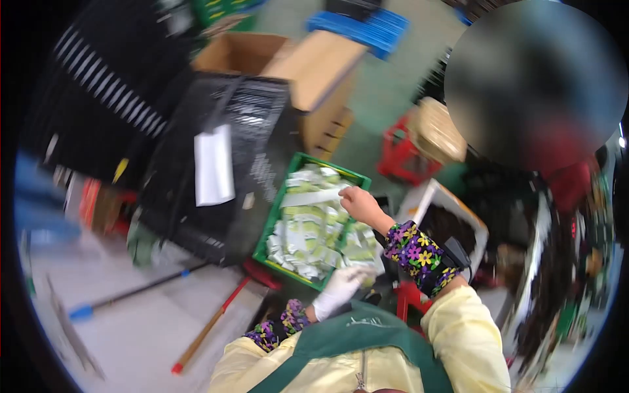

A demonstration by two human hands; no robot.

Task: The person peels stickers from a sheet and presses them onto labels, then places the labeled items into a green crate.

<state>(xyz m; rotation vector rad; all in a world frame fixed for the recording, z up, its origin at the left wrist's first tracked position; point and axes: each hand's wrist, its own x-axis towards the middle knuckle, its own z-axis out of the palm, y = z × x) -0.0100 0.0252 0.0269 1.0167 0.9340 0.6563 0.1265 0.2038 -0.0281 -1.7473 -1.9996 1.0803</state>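
Observation:
A green plastic crate [263, 241] stands in front of me, filled with small white-and-green packets [308, 226]. My right hand [362, 204], bare below a flowered sleeve cuff, is above the crate's right side. Its fingers pinch the end of a white strip [313, 197] that stretches left across the packets. My left hand [342, 288] wears a white glove and is at the crate's near right corner. Its fingers are closed on the lower end of a bunch of packets [362, 247], which hangs over the crate's right edge.
A black-wrapped box [252, 164] with a white paper [213, 165] stands left of the crate. Beyond are cardboard boxes [318, 65] and a blue pallet [367, 29]. Right are a red stool [400, 154] and a white-rimmed box [478, 223]. A red-ended wooden handle [206, 331] lies lower left.

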